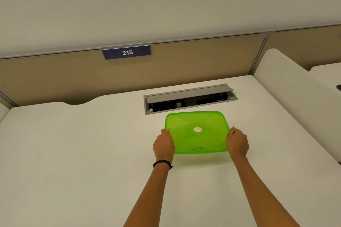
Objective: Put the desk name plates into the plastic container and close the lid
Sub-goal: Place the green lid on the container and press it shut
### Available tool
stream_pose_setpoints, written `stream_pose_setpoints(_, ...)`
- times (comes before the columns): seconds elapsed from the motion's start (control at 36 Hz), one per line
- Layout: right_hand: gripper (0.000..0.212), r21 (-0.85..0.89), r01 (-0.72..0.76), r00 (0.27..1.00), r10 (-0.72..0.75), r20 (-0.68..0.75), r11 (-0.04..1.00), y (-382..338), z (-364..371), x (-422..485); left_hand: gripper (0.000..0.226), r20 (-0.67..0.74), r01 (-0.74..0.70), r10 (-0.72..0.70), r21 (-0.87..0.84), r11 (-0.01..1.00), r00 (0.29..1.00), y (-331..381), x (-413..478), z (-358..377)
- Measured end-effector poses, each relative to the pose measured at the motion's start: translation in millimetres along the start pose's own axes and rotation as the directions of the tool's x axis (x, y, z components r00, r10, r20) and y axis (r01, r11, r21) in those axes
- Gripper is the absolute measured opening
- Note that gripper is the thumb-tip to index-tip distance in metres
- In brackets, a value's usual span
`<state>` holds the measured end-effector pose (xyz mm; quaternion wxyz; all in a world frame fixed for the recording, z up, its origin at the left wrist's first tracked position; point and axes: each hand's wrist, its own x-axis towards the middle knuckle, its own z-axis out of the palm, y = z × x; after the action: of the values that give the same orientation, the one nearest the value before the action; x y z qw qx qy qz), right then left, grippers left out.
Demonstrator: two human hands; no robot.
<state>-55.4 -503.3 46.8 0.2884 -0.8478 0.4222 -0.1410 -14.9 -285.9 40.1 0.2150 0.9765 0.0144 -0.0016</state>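
Note:
A green translucent lid (pixel 197 125) covers the plastic container on the white desk (pixel 73 153), with a small round sticker and handwriting on top. My left hand (pixel 163 143) grips the lid's left edge with curled fingers. My right hand (pixel 237 141) grips its right edge the same way. The container body under the lid and anything inside it are hidden. A blue name plate reading 215 (pixel 126 52) hangs on the top rail of the partition behind the desk.
An open grey cable tray (pixel 190 97) is set into the desk just behind the container. A beige partition (pixel 46 77) borders the desk's back. A white side divider (pixel 287 86) stands at the right.

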Motion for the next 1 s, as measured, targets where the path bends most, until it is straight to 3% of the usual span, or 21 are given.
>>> stream_pose_setpoints(0.08, 0.022, -0.22, 0.213, 0.973, -0.228, -0.042, 0.952, -7, -2, -2, 0.035, 0.001, 0.019, -0.019, -0.003, 1.0, 1.0, 2, 0, -2)
stream_pose_setpoints(0.14, 0.028, -0.287, 0.341, 0.931, -0.364, -0.03, 0.895, -13, 0, -4, 0.035, -0.002, 0.025, -0.025, -0.018, 1.0, 1.0, 2, 0, -2)
stream_pose_setpoints(0.31, 0.035, -0.132, 0.585, 0.809, -0.588, 0.023, 0.8, -18, 21, -39, 0.036, -0.013, 0.034, -0.035, -0.015, 0.999, 0.999, 2, 0, -2)
stream_pose_setpoints(0.42, 0.039, -0.207, 0.687, 0.721, -0.689, 0.074, 0.697, -9, 30, -52, 0.036, -0.025, 0.023, -0.024, -0.027, 0.999, 0.999, 2, 0, -2)
stream_pose_setpoints(0.69, 0.04, -0.175, 0.665, 0.747, -0.639, 0.183, 0.727, -13, 28, -47, 0.038, -0.01, 0.038, -0.038, -0.037, 0.999, 0.999, 3, 3, -2)
stream_pose_setpoints(0.78, 0.041, -0.165, 0.683, 0.729, -0.65, 0.215, 0.712, -14, 27, -43, 0.052, -0.02, 0.01, -0.01, -0.012, 1.0, 1.0, 3, 1, -4)
stream_pose_setpoints(0.89, 0.043, -0.154, 0.711, 0.697, -0.658, 0.283, 0.686, -16, 25, -31, 0.056, -0.065, -0.199, 0.202, 0.052, 0.979, 0.977, 4, -11, -1)
stream_pose_setpoints(1.0, 0.039, -0.07, 0.753, 0.645, -0.712, 0.276, 0.654, -13, 18, -30, 0.053, -0.053, -0.45, 0.449, -0.006, 0.893, 0.892, 5, -28, 3)
